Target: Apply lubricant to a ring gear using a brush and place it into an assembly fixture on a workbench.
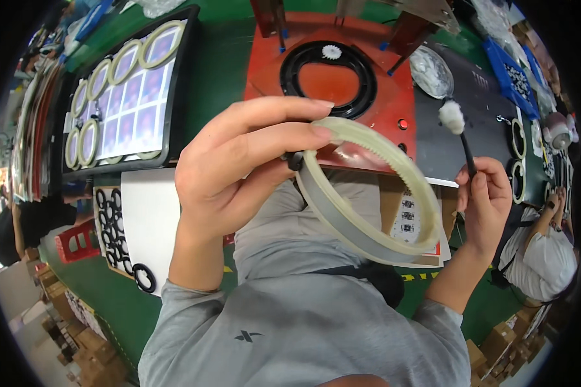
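My left hand (239, 168) is closed on a cream plastic ring gear (426, 187), holding it tilted in front of my lap. Teeth line the ring's inner wall, and a grey band runs round its outside. A small black piece (295, 160) shows at the ring beside my left fingertips; what it is I cannot make out. In my right hand (487, 200) a black-handled brush (468, 151) stands upright, its tip covered by a white grease-like lump (452, 118). Brush and ring are apart. Beyond the brush lies a round dish (431, 71) of white paste.
A red fixture plate (265, 84) carries a black ring (290, 80) with a small white gear (331, 51). At left, a black-edged tray (188, 77) holds several cream rings. A blue bin (513, 80) stands far right. Another person (549, 258) sits at right.
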Available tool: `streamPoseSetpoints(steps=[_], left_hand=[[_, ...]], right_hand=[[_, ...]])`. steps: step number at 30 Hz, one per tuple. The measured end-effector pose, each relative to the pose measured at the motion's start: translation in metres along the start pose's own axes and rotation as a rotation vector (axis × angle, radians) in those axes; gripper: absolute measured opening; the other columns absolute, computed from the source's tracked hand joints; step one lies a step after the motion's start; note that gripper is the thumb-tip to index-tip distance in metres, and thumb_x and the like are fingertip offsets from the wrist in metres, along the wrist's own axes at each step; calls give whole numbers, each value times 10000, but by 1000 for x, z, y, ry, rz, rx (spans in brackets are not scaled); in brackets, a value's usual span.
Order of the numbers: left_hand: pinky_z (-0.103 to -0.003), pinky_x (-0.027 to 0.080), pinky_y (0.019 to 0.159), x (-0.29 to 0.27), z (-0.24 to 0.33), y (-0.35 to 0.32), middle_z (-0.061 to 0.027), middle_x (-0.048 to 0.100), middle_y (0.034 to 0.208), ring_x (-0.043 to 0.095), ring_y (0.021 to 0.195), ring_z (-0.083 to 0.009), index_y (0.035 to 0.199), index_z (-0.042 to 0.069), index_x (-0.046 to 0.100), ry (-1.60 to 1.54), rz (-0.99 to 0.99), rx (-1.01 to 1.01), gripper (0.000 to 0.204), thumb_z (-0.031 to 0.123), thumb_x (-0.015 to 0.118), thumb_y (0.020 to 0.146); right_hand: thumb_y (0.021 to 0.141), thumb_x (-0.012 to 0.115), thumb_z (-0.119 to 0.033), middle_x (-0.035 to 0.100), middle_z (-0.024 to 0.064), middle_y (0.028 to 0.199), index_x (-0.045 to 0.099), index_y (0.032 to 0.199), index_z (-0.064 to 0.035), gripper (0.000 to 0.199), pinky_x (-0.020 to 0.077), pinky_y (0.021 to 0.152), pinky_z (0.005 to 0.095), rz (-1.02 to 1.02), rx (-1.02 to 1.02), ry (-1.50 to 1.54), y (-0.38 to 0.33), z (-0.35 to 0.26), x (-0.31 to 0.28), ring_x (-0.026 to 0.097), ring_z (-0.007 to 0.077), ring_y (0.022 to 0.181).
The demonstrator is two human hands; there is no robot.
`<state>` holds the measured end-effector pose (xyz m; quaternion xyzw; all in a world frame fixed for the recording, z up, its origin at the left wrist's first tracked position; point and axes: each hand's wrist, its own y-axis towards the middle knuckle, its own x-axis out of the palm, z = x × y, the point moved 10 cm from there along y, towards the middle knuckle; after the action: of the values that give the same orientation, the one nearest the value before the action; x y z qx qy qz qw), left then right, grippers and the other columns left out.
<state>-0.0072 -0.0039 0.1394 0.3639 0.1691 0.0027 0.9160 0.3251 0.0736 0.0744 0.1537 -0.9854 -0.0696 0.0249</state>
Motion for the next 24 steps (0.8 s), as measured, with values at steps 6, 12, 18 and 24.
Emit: streamPoseSetpoints(steps=[6, 12, 18, 24], left_hand=[[-360, 596, 871, -5, 4, -4, -251, 695, 1245, 724, 1039, -300, 1136, -45, 753, -41, 62, 78, 457, -160, 684, 699], [-332, 574, 860, -16, 0, -18, -225, 702, 1219, 705, 1048, -284, 1133, -51, 763, 27, 101, -63, 434, -150, 683, 718], [-314, 599, 837, -8, -14, -27, -225, 682, 1220, 703, 1075, -286, 1139, -69, 742, -49, 99, -120, 418, -191, 612, 761], [-297, 612, 778, -9, -17, -33, -233, 662, 1246, 718, 1003, -253, 1147, -69, 732, -3, 63, -135, 415, -198, 591, 778]], right_hand=[[1041, 665, -84, 732, 148, 1024, 645, 1272, 56, 270, 437, 571, 187, 26, -70, -217, 1, -20, 19, 532, 54, 633], [1061, 654, -135, 750, 78, 1062, 681, 1301, 1, 277, 423, 647, 193, 347, -58, -400, 36, 3, -50, 519, 36, 714], [1033, 693, -163, 780, 78, 1010, 741, 1174, -18, 208, 549, 793, 268, 512, -193, -815, 77, 71, -120, 728, 130, 916], [1013, 694, -182, 774, 155, 999, 757, 1161, -56, 204, 566, 836, 347, 518, -184, -1069, 70, 50, -101, 754, 254, 906]])
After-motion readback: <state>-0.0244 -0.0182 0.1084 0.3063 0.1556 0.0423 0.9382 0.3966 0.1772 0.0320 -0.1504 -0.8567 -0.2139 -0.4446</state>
